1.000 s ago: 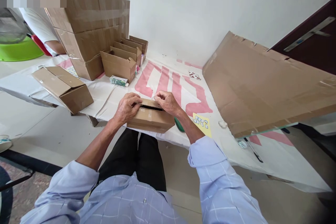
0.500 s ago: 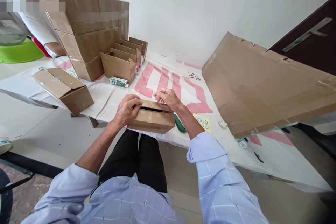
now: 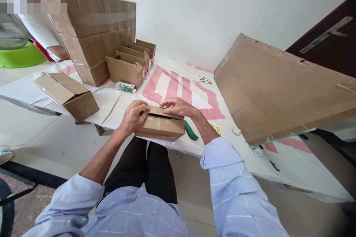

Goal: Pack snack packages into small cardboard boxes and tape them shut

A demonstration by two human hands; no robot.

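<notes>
A small brown cardboard box (image 3: pixel 160 127) lies at the table's near edge in front of me, a dark gap showing along its lid. My left hand (image 3: pixel 137 114) is closed over the box's left end, fingertips at the lid. Across the lid's right part reaches my right hand (image 3: pixel 179 107), its fingers stretched out over the flap; whether they pinch anything is hidden. Just right of the box is a green curved object (image 3: pixel 190 131), perhaps a tool handle.
Behind to the left stand open cardboard boxes (image 3: pixel 125 69), a green-and-white carton (image 3: pixel 125 87) and stacked large boxes (image 3: pixel 94 33). Another box (image 3: pixel 68 94) lies at the left edge. A big cardboard sheet (image 3: pixel 278 92) leans at right. A co-worker's arm (image 3: pixel 41 33) shows far left.
My right hand has shifted slightly left, lying flatter over the lid, its fingers now stretched out. More of the green object shows. My left hand and the box stay in place.
</notes>
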